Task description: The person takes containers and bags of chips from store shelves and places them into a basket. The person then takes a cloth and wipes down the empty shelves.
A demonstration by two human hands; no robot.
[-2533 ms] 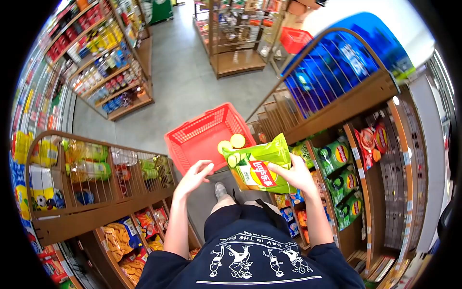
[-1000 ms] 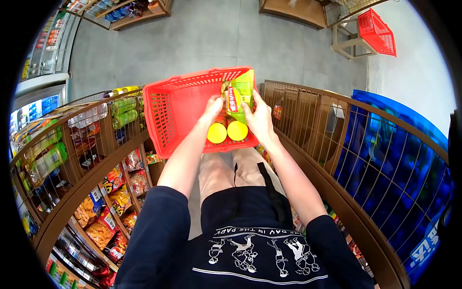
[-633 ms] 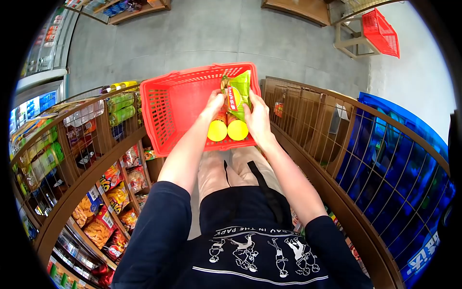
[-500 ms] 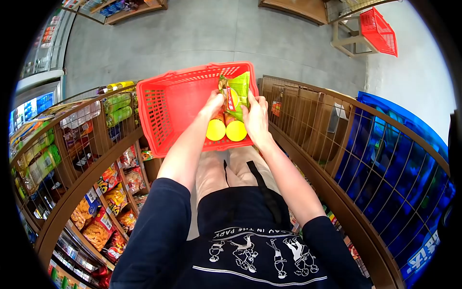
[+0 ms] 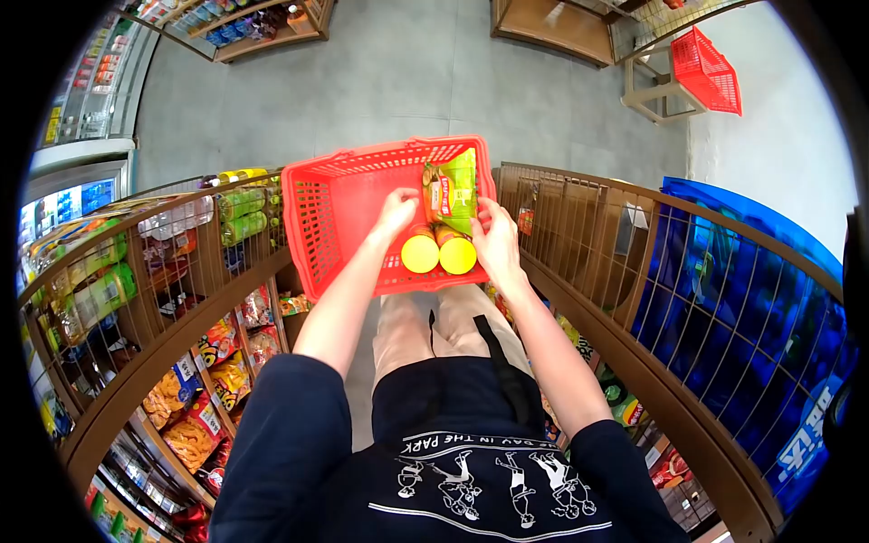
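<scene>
A red plastic shopping basket (image 5: pixel 319 172) is in front of my legs. In its right side lies a green snack bag (image 5: pixel 459 188) with a red and white label, just beyond two canisters with yellow lids, the left canister (image 5: pixel 420 254) and the right canister (image 5: pixel 457 256). My left hand (image 5: pixel 396 214) hovers over the basket, left of the bag and apart from it, fingers loosely bent and holding nothing. By the basket's right wall is my right hand (image 5: pixel 496 241), open, its thumb close to the bag's lower right corner; whether it touches the bag I cannot tell.
Wire-railed shelving with packaged snacks (image 5: pixel 195 434) runs along my left. On the right stand a brown wire rack (image 5: pixel 579 217) and a blue-wrapped stack (image 5: pixel 724 317). A second red basket (image 5: pixel 706 72) rests on a stool (image 5: pixel 665 98) at the far right.
Both hands held the green snack bag above the canisters; now it lies in the basket. My left hand has drawn back leftward, and my right hand has moved toward the right wall.
</scene>
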